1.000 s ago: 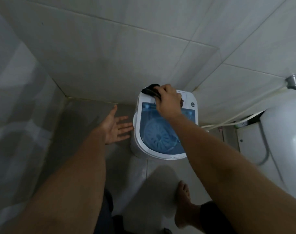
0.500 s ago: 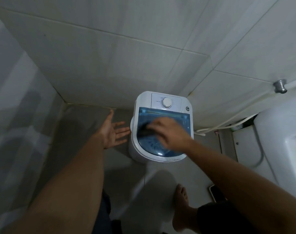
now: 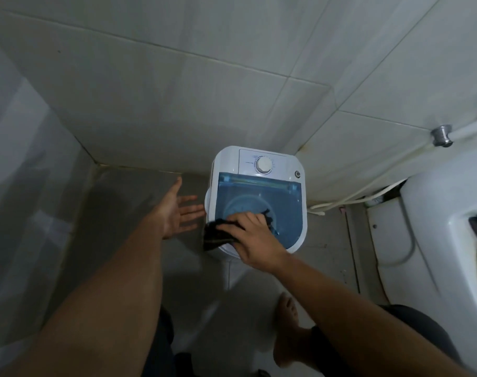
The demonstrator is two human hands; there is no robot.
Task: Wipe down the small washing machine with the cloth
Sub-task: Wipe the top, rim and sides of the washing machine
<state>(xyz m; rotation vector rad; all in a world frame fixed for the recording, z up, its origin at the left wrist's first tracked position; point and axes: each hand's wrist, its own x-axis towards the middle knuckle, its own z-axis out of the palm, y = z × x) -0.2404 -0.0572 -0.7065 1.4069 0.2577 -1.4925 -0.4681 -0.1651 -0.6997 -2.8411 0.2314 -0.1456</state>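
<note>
A person's right hand point(image 3: 252, 236) presses a dark cloth point(image 3: 218, 234), bunched in its closed grip, against the front-left lid edge of the small washing machine point(image 3: 256, 197) standing on the floor; the limp cloth likely handles best bunched; left hand point(image 3: 177, 213) hovers open, empty

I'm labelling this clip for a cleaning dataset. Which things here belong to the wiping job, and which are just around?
In the job: washing machine, dark cloth, right hand.

Just around: left hand, white hose, wall pipe fitting, toilet.
</note>
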